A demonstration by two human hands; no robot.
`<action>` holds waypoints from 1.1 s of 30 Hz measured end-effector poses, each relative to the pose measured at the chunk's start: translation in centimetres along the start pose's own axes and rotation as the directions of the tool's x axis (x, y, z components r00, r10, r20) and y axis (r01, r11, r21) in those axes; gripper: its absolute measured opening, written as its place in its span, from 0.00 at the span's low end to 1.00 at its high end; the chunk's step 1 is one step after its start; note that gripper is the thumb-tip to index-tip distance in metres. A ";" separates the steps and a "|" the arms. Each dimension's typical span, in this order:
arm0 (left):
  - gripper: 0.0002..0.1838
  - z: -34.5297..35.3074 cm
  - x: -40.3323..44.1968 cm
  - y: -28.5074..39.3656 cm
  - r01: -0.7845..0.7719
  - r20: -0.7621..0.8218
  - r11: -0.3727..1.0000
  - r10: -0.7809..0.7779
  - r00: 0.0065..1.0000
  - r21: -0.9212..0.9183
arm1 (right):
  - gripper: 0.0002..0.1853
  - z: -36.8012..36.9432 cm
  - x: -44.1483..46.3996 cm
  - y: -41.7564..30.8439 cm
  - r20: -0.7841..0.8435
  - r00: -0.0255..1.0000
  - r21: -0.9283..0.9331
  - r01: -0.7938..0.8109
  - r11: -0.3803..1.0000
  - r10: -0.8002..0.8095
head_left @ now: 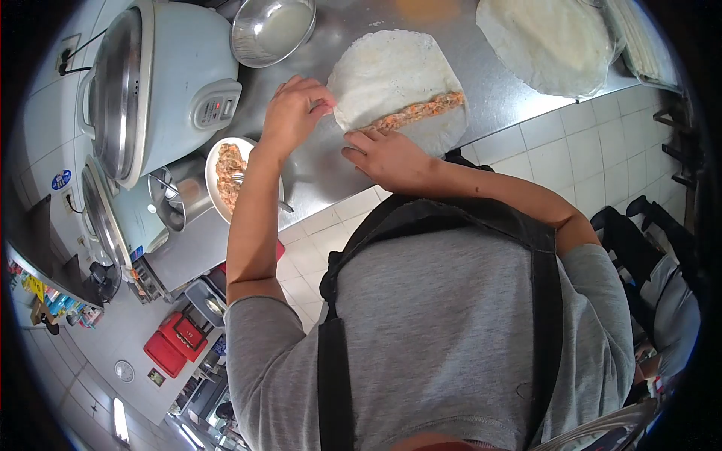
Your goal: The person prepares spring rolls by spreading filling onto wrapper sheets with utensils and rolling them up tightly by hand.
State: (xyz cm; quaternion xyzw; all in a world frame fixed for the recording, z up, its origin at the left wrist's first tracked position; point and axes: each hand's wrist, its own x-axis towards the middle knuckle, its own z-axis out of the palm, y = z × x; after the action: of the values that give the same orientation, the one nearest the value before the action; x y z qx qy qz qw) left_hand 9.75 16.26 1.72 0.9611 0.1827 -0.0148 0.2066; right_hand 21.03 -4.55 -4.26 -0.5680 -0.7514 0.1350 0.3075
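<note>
A thin, pale round wrapper sheet [398,68] lies on the steel counter in front of me. A strip of orange-brown minced filling [421,111] runs across its lower part. My left hand [295,109] is at the sheet's left edge, thumb and forefinger pinched together on its rim. My right hand [391,158] rests at the near left edge, bent fingers pressed on the wrapper by the end of the filling; its fingertips are partly hidden. Beside my left forearm stands a white oval bowl [211,174] of the same filling with a metal utensil in it.
A metal bowl of pale liquid [274,30] stands at the back left. Large rice cookers [177,90] line the left side. More wrapper sheets [545,45] are stacked at the back right. A metal container [167,199] sits by the oval bowl. Another person [669,293] is at right.
</note>
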 end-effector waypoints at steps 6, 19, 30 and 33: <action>0.09 0.4 -1.7 0.8 0.008 0.046 1.000 -0.008 0.999 -0.007 | 0.15 -0.3 -0.1 -0.4 0.032 0.998 0.105 -0.052 0.993 0.049; 0.12 0.8 -1.5 2.1 -0.074 0.252 0.997 0.067 0.965 0.020 | 0.21 -0.2 -0.1 -0.7 0.163 0.987 0.034 -0.019 0.999 0.014; 0.09 0.2 0.6 2.7 -0.375 0.428 0.915 0.283 0.858 0.148 | 0.23 0.2 -0.1 -0.9 0.217 0.975 -0.021 -0.031 0.999 0.034; 0.08 0.2 0.8 2.7 -0.419 0.447 0.889 0.304 0.841 0.184 | 0.23 0.3 -0.1 -1.0 0.212 0.976 -0.023 -0.037 0.999 0.041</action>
State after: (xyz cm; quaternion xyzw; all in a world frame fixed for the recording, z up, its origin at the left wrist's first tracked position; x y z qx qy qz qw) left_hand 11.46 14.14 2.51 0.9728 -0.0545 -0.1997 0.1039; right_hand 20.15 -4.95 -3.96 -0.5677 -0.7700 0.1939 0.2174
